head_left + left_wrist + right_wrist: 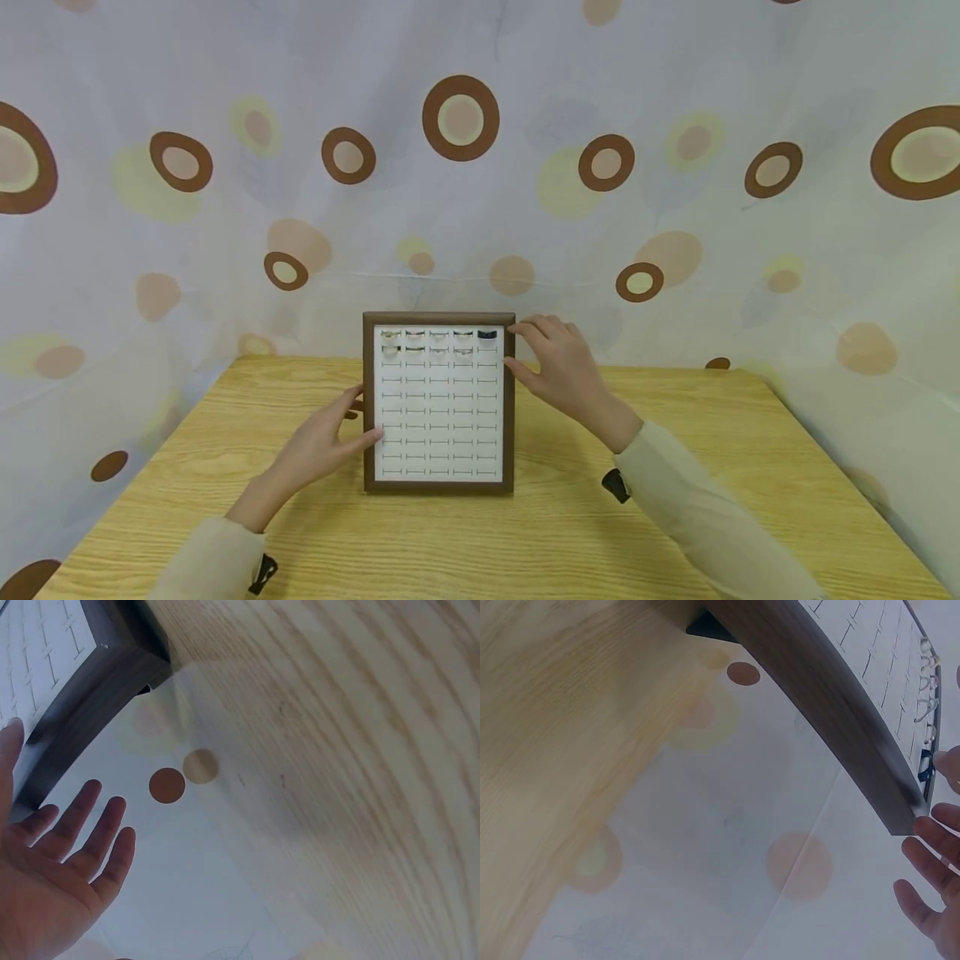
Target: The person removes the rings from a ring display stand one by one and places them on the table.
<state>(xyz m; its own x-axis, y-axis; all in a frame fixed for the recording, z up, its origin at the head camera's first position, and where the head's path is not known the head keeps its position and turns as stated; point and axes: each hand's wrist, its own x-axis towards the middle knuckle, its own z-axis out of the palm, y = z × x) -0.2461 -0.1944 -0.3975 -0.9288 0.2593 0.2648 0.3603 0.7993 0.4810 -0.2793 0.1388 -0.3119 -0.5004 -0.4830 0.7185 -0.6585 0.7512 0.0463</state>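
Note:
A ring display board with a brown wooden frame and a white slotted face stands upright on the table. Several rings fill slots in its top two rows, and a dark blue ring sits at the top right. My left hand is at the board's left side, its thumb over the front and its fingers spread beside and behind the edge. At the upper right edge, my right hand touches the frame with loosely extended fingers; its thumb is close to the dark blue ring.
The board stands on a light wood-grain table. Behind and around it hangs a pale cloth printed with brown and beige circles. A dark support shows behind the board in the right wrist view.

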